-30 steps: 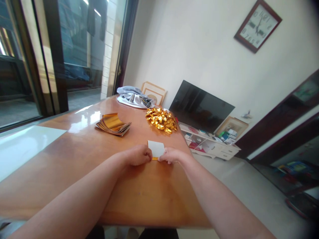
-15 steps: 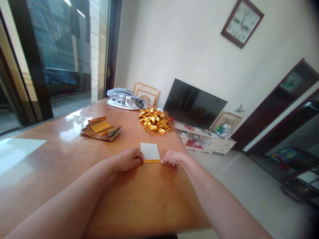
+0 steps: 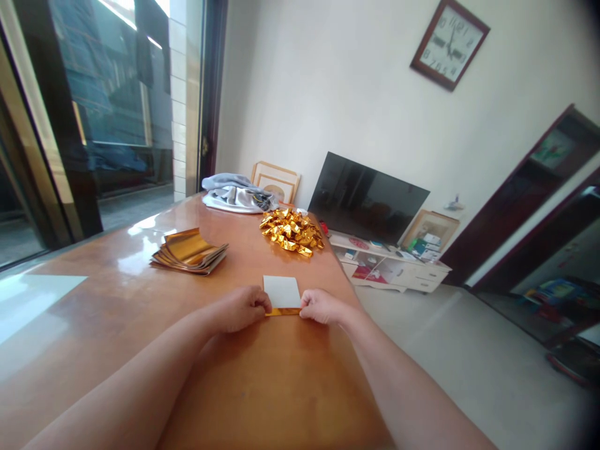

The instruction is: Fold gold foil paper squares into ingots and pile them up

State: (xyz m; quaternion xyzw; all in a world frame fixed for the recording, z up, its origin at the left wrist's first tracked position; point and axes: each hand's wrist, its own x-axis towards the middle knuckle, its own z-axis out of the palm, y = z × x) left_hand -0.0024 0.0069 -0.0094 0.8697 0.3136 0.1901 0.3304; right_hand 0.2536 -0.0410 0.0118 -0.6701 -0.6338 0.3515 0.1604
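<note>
A small sheet of gold foil paper (image 3: 282, 291) lies white side up on the wooden table, its near edge turned over into a gold strip. My left hand (image 3: 244, 307) pinches the left end of that strip. At the right end, my right hand (image 3: 321, 306) grips the same fold between thumb and fingers. To the left sits a loose stack of gold foil paper (image 3: 190, 250), slightly curled. Beyond the sheet is a heap of folded gold paper pieces (image 3: 291, 232).
The glossy wooden table (image 3: 281, 387) ends at its right edge beside the floor. Light grey-blue cloth (image 3: 234, 192) lies at the far end. A television (image 3: 368, 200) stands on a white cabinet (image 3: 398, 275) beyond. A glass door (image 3: 126, 94) is at the left.
The gold strip along the near edge looks wider now. My right hand has closed in on the strip's right end. The whole view has shifted slightly.
</note>
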